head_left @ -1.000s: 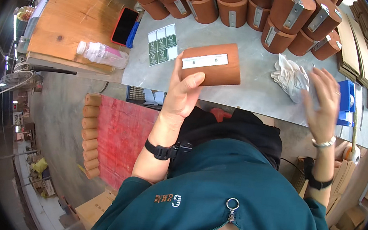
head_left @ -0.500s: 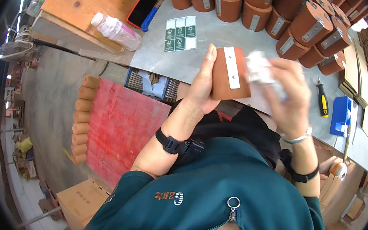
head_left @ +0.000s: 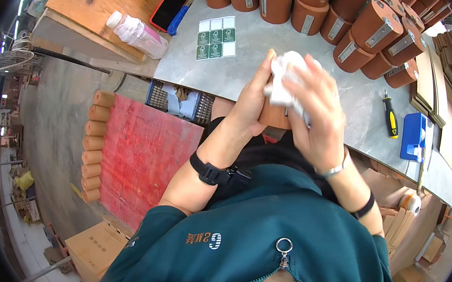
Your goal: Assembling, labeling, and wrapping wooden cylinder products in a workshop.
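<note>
Above the near edge of the table, my left hand (head_left: 252, 101) grips a reddish-brown wooden block (head_left: 274, 117) by its left side. My right hand (head_left: 320, 109) is closed on a crumpled white cloth (head_left: 282, 86) and presses it over the block's upper face. Cloth and fingers cover most of the block, including the metal plate on it; only its lower part shows. Some blur lies over the right fingers and the cloth.
Stacked reddish-brown blocks with metal plates (head_left: 308, 24) line the table's far side. A screwdriver (head_left: 390, 115) and a blue holder (head_left: 414, 136) lie at right. Green-and-white stickers (head_left: 216, 38), a bottle (head_left: 138, 35) and a phone (head_left: 169, 8) are at left; brown cylinders (head_left: 93, 143) edge a red board (head_left: 150, 158).
My right hand has moved left with the cloth, from beside the block onto its face. The metal plate, visible before, is now covered. My left hand keeps its hold.
</note>
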`<state>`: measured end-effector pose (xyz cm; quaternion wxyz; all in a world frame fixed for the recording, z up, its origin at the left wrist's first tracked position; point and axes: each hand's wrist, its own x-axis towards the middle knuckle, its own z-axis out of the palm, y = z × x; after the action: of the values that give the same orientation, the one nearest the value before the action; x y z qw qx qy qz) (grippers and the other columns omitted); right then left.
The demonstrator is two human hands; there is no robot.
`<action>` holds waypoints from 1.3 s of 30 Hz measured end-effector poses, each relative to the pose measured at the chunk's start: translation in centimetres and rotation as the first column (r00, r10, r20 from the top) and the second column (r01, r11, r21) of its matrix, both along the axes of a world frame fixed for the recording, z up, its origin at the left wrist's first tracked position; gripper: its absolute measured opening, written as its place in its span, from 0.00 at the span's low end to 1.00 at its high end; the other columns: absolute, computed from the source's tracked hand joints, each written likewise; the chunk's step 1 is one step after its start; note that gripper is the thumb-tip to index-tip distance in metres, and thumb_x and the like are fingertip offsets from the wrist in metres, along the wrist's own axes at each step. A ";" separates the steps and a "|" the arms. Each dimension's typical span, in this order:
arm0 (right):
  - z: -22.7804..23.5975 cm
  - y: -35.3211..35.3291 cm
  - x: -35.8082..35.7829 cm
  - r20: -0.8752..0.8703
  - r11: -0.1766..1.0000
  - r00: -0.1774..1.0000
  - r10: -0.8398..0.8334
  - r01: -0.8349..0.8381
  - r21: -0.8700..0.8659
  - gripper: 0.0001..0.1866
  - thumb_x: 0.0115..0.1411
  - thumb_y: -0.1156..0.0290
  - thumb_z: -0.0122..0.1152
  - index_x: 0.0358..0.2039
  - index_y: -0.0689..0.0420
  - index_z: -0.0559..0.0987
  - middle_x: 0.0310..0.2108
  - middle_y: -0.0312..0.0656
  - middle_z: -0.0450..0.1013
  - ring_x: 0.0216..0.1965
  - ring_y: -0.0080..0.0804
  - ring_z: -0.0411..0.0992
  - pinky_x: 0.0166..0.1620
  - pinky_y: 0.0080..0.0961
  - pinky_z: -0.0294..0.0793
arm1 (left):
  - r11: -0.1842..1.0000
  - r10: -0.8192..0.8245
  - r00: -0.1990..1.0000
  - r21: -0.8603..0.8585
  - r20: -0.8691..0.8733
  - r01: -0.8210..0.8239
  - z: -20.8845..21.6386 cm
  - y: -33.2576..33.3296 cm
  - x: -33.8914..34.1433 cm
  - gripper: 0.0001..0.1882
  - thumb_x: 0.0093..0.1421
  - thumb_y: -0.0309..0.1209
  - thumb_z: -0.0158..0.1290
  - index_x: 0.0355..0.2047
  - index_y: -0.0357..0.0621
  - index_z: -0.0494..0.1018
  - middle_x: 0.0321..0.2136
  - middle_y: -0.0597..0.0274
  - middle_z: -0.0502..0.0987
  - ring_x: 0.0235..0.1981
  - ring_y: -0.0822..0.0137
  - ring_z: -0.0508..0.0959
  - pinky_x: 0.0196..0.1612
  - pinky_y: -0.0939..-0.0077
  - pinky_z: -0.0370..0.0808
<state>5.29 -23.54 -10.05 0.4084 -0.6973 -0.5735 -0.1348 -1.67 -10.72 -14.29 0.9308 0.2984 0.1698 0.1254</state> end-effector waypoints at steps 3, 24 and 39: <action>-1.8 -3.2 -1.3 -0.148 0.979 0.968 0.203 -0.201 0.029 0.19 0.47 0.86 0.63 0.43 0.65 0.80 0.47 0.50 0.78 0.50 0.51 0.76 0.54 0.40 0.74 | 0.996 -0.059 0.998 0.068 0.028 0.057 -1.1 2.1 -0.7 0.35 0.71 0.62 0.38 0.54 0.42 0.72 0.46 0.58 0.80 0.47 0.67 0.81 0.47 0.68 0.82; -6.6 -2.4 2.5 -0.726 0.973 0.654 -0.212 0.214 -0.092 0.10 0.69 0.73 0.56 0.48 0.63 0.79 0.37 0.38 0.78 0.40 0.20 0.72 0.46 0.22 0.73 | 0.987 -0.135 0.988 -0.077 0.072 0.141 -1.2 -0.6 -0.3 0.33 0.70 0.52 0.50 0.65 0.41 0.62 0.56 0.56 0.74 0.56 0.63 0.76 0.58 0.60 0.77; -5.3 -6.8 4.6 -0.021 0.986 1.000 -0.005 0.001 -0.164 0.17 0.44 0.90 0.57 0.37 0.66 0.81 0.43 0.52 0.79 0.43 0.51 0.76 0.48 0.39 0.76 | 0.974 0.148 0.985 0.186 -0.089 -0.130 -0.7 3.1 -0.7 0.33 0.67 0.55 0.54 0.62 0.45 0.66 0.52 0.62 0.76 0.52 0.66 0.78 0.53 0.62 0.78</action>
<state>9.87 -30.32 -15.37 0.3555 -0.7308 -0.5772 -0.0802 -2.38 -7.62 -15.02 0.8791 0.3746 0.2256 0.1898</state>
